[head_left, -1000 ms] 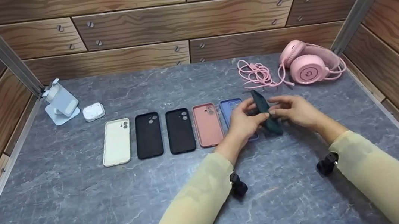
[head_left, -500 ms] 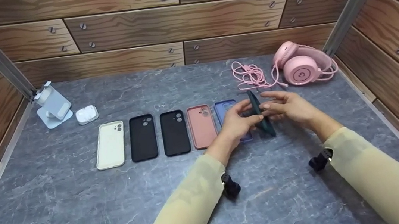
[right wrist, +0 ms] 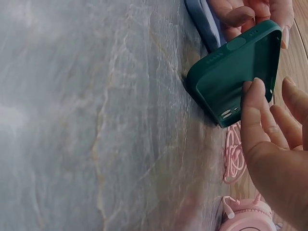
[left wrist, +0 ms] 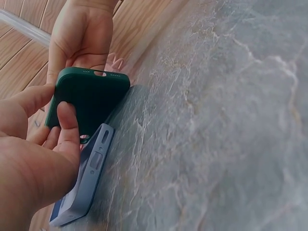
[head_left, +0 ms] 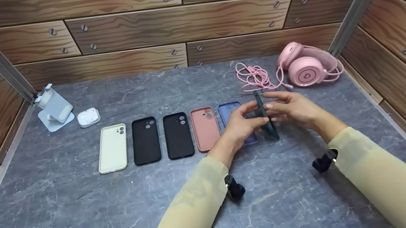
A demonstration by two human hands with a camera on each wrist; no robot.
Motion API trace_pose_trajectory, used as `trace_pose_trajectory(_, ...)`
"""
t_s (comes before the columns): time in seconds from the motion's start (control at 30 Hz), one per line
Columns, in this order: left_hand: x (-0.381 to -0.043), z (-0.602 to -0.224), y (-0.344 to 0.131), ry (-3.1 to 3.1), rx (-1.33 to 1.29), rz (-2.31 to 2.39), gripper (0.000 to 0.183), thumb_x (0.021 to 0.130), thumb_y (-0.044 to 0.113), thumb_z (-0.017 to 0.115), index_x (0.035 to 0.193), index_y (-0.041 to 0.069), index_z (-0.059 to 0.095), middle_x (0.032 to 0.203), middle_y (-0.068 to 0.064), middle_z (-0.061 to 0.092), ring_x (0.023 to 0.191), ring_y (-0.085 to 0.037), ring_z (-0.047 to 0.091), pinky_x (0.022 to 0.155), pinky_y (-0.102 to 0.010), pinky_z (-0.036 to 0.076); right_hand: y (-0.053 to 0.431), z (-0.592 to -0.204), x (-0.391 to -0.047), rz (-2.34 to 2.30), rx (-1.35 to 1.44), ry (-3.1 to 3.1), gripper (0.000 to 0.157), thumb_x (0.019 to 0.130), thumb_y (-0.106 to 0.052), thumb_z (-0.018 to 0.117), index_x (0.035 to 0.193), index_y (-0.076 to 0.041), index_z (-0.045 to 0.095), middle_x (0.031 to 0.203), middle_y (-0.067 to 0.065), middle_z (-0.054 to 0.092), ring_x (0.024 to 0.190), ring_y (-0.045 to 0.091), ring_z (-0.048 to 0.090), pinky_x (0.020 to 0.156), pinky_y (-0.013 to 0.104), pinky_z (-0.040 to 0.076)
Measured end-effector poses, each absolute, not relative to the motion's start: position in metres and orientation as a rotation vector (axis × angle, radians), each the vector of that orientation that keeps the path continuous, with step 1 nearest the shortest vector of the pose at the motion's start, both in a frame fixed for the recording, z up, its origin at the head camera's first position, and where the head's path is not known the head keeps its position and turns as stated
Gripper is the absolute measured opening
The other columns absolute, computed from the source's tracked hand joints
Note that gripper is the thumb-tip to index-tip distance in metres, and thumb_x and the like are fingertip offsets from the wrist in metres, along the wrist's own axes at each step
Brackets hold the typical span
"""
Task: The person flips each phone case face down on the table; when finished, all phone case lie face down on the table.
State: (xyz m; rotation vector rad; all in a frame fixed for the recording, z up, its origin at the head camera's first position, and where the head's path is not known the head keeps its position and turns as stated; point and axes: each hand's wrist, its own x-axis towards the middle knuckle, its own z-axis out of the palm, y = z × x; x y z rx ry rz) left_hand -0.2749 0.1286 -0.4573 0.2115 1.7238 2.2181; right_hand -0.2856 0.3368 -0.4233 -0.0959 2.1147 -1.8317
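A dark green phone case (head_left: 263, 109) stands on edge, tilted, on or just above the table. My left hand (head_left: 240, 125) pinches it between thumb and fingers. In the right wrist view the green phone case (right wrist: 236, 67) shows its hollow inner side and camera cut-outs. My right hand (head_left: 296, 111) faces that inner side with loosely bent fingers; the thumb (right wrist: 255, 91) appears to touch it. Just left lies a blue phone case (head_left: 230, 109), partly hidden by my left hand. Further left in the row are a pink case (head_left: 206, 131), two black cases (head_left: 178, 136) and a white case (head_left: 112, 149).
Pink headphones (head_left: 306, 67) with a coiled pink cable (head_left: 254, 75) lie at the back right. A pale blue folding stand (head_left: 55, 108) and a small white earphone box (head_left: 88, 117) are at the back left. Wood-patterned walls (head_left: 177, 25) enclose the marbled table (head_left: 84, 215).
The whole head view has shifted slightly left and settled. The green phone case has turned a little more upright, seen nearly edge-on. Both hands stay around it; the row of cases is unchanged.
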Motion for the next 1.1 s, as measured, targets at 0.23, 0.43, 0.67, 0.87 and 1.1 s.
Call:
trace_pose_trajectory(0.23,-0.2728,-0.4565,0.1307,1.661,0.191,2.211,0.064,0.087,-0.005,0.083,0.145,0.010,0.064,0.124,-0.008,0.069,0.093,-0.021,0.071,0.074,-0.034,0.059,0.3377,-0.4226,-0.2849,-1.889,-0.095,2.064,0.061,0.108,-0.010,0.062,0.162,0.003,0.037,0.125,0.003,0.072,0.109,0.018,0.072,0.093,0.035,0.060)
trace_pose_trajectory(0.43,-0.2728,-0.4562,0.1321,1.629,0.178,2.198,0.064,0.086,-0.005,0.084,0.144,0.015,0.065,0.116,-0.007,0.069,0.089,-0.022,0.072,0.072,-0.034,0.059,0.3398,-0.4239,-0.2852,-1.935,-0.100,2.000,0.063,0.108,-0.008,0.062,0.162,0.005,0.033,0.128,0.005,0.072,0.114,0.024,0.072,0.094,0.038,0.060)
trace_pose_trajectory(0.67,-0.2731,-0.4576,0.1314,1.619,0.176,2.201,0.066,0.087,-0.006,0.084,0.145,0.016,0.063,0.111,-0.008,0.069,0.083,-0.021,0.070,0.068,-0.033,0.058,0.3375,-0.4244,-0.2864,-1.930,-0.071,1.976,0.066,0.107,-0.008,0.064,0.164,0.002,0.033,0.142,0.015,0.063,0.116,0.024,0.071,0.095,0.039,0.060)
trace_pose_trajectory(0.87,-0.2733,-0.4581,0.1313,1.601,0.202,2.187,0.068,0.088,-0.006,0.082,0.149,0.015,0.060,0.112,-0.008,0.068,0.083,-0.021,0.070,0.070,-0.033,0.058,0.3364,-0.4252,-0.2865,-1.956,-0.066,1.965,0.066,0.106,-0.005,0.064,0.164,0.003,0.032,0.133,0.007,0.066,0.109,0.022,0.073,0.093,0.038,0.061)
trace_pose_trajectory(1.1,-0.2740,-0.4585,0.1327,1.611,0.199,2.188,0.068,0.088,-0.005,0.083,0.148,0.016,0.060,0.111,-0.008,0.068,0.083,-0.021,0.070,0.069,-0.033,0.058,0.3351,-0.4244,-0.2860,-1.994,-0.056,1.931,0.068,0.104,0.000,0.065,0.163,0.004,0.031,0.133,0.009,0.065,0.107,0.023,0.074,0.093,0.036,0.060)
